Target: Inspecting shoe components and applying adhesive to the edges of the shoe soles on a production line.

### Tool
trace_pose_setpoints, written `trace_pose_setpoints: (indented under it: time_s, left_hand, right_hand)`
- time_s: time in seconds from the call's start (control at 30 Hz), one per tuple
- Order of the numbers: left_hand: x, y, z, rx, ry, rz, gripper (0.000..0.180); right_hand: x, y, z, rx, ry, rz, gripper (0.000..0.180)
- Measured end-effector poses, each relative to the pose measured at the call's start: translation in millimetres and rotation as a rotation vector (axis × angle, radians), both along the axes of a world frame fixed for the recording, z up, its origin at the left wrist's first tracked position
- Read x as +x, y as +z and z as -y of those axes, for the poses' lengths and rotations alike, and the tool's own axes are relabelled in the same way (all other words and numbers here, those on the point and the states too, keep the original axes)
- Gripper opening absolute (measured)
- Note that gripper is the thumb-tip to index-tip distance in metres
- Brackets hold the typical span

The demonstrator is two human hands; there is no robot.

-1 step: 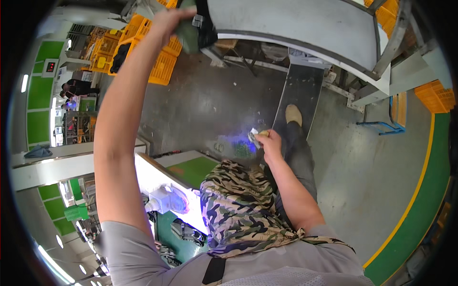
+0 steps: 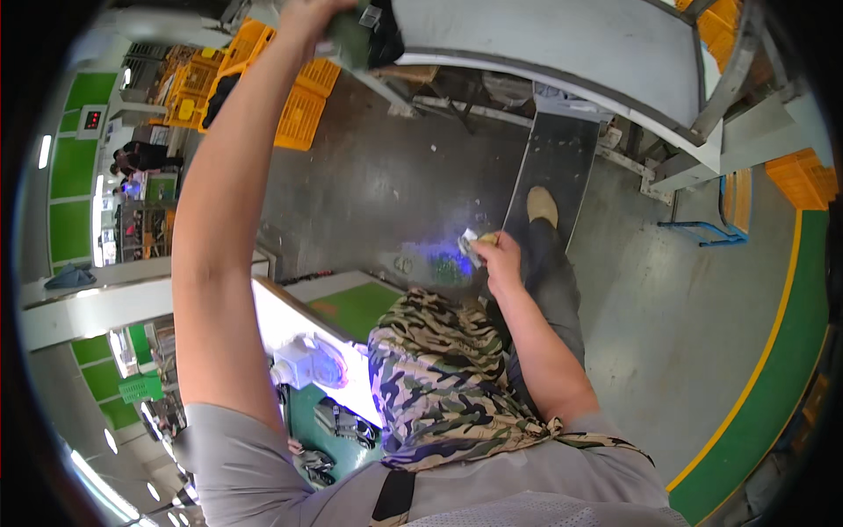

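My left arm reaches far up to the top edge, where my left hand [image 2: 309,19] is closed on a dark green and black article with a small pale buckle or tag [image 2: 353,44]. The frame's edge cuts off part of that hand, and the article's exact kind does not show. Beside the edge of a white bench top, the article hangs in the air. Held low over the floor, my right hand [image 2: 500,261] pinches a small crumpled whitish and yellowish piece [image 2: 471,246], perhaps cloth or paper.
Yellow crates [image 2: 300,116] are stacked at the far left. A large white-topped bench [image 2: 544,39] spans the top, with a dark plank [image 2: 555,145] below it under my foot. A blue-framed stool [image 2: 727,211] stands right. Black footwear-like items [image 2: 347,422] lie on a green surface at lower left.
My left hand and the green and black article have moved up, further past the top edge. My right hand has barely shifted, still pinching the small piece.
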State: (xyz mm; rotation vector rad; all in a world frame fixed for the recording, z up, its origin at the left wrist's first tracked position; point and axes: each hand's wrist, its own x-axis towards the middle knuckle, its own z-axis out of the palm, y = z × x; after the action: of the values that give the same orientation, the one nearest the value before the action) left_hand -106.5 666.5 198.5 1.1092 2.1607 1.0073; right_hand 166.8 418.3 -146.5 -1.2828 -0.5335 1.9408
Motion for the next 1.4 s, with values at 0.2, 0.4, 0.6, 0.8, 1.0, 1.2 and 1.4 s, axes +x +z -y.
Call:
trace_pose_setpoints:
  time_s: [0.2, 0.4, 0.6, 0.8, 1.0, 1.2, 1.4]
  left_hand:
    - [60.0, -18.1, 94.2, 0.223, -0.339, -0.187, 0.086]
    - [48.3, -119.4, 414.3, 0.044, -0.007, -0.343, 0.067]
    - [15.8, -234.8, 797.9, -0.677, 0.852, -0.471, 0.085]
    - [68.9, -355.4, 841.0, -0.623, 1.151, -0.265, 0.093]
    - [26.8, -381.2, 808.7, -0.646, 1.386, -0.174, 0.092]
    - [-1.1, -379.0, 905.2, -0.701, 0.988, -0.349, 0.088]
    - [-15.6, -344.1, 979.6, -0.574, 0.285, -0.416, 0.065]
  right_hand:
    - [-11.2, 4.0, -26.0, 0.057, 0.048, -0.064, 0.02]
    - [6.9, -37.8, -56.8, 0.023, 0.21, -0.072, 0.012]
    - [8.1, -74.3, -42.0, -0.037, 0.338, 0.07, 0.012]
    - [14.4, -41.9, -7.9, -0.091, 0.441, 0.092, 0.012]
    - [-13.1, 0.8, 16.4, 0.077, 0.509, 0.189, 0.007]
    - [-88.8, 27.9, 52.8, 0.157, 0.65, 0.217, 0.012]
    - [-162.5, 26.5, 123.1, 0.497, 0.863, 0.254, 0.016]
